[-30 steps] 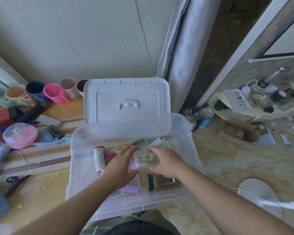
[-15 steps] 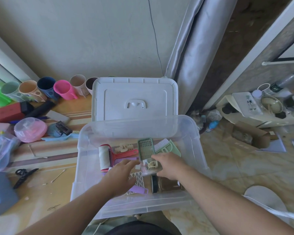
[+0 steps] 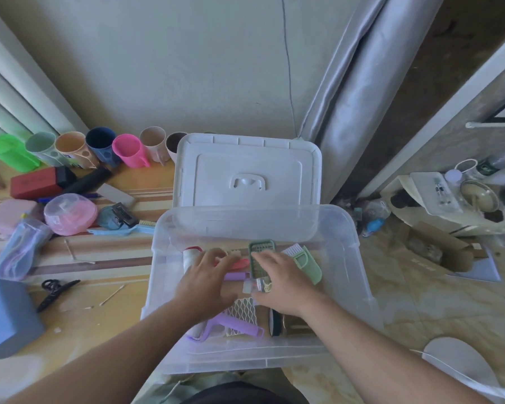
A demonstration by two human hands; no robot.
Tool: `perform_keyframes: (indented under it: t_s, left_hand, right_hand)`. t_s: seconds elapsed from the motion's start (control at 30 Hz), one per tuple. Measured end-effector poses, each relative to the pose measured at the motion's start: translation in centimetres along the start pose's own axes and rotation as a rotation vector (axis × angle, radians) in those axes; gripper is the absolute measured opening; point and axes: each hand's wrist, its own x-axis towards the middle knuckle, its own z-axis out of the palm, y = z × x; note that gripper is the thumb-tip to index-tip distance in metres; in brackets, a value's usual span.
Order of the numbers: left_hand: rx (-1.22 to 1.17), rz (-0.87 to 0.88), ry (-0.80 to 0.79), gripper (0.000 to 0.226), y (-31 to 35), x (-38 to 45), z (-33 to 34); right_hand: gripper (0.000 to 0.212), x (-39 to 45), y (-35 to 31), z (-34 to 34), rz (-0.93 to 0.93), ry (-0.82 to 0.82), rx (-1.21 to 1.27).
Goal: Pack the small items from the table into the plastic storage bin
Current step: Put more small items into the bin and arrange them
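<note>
- Since the earlier frames both hands have sunk lower into the plastic storage bin (image 3: pixel 359 275), and the small clear bag (image 3: pixel 258 285) they held up between them now lies down among the packed things; the left hand (image 3: pixel 207 282) has let go of it.
- Left of the bin, the counter (image 3: pixel 105 258) carries what is not yet packed: a pink round container (image 3: pixel 70 214), a blue brush (image 3: pixel 120 228), black scissors (image 3: pixel 54 290) near the counter's front edge, and a row of cups (image 3: pixel 99 150) along its back edge.
- The left hand lies flat inside the bin, fingers (image 3: pixel 216 258) spread wide and straight, holding nothing, over the red lint roller (image 3: pixel 193 255).
- The clear bag sits near the middle of the bin floor, just beside the right hand's thumb side; it looks soft, see-through, with small pale pieces inside. Its long axis I cannot tell.
- The right hand (image 3: pixel 283 282) is the nearer one: its fingers touch the bag, reaching over the green grater (image 3: pixel 261 255), though whether they pinch it is hidden.
- My judgement: the bag is placed, and the left hand is the closer to the items left on the counter.
- Behind the bin, the white lid (image 3: pixel 245 170) leans against the wall.
</note>
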Motion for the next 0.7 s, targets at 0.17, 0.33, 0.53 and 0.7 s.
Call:
perform_keyframes:
  t_s: [0.17,0.33,0.53,0.7]
  left_hand:
    - [0.065,-0.027,0.25,0.073,-4.2,-1.8,-6.8]
    - [0.05,-0.255,0.482,0.068,-13.3,-7.3,-12.6]
    - [-0.042,-0.671,0.437,0.083,-26.1,-17.5,-12.8]
    - [-0.054,-0.799,0.169,0.118,-34.6,-24.5,-10.6]
  right_hand:
    - [0.076,4.3,-7.1,-0.5,-0.154,0.147,0.034]
    - [0.073,10.8,-19.9,1.5,-0.423,0.154,0.038]
    - [0.078,15.2,-30.0,8.4,-0.475,-0.057,-0.098]
    - [0.083,17.9,-35.6,16.0,-0.402,-0.272,-0.207]
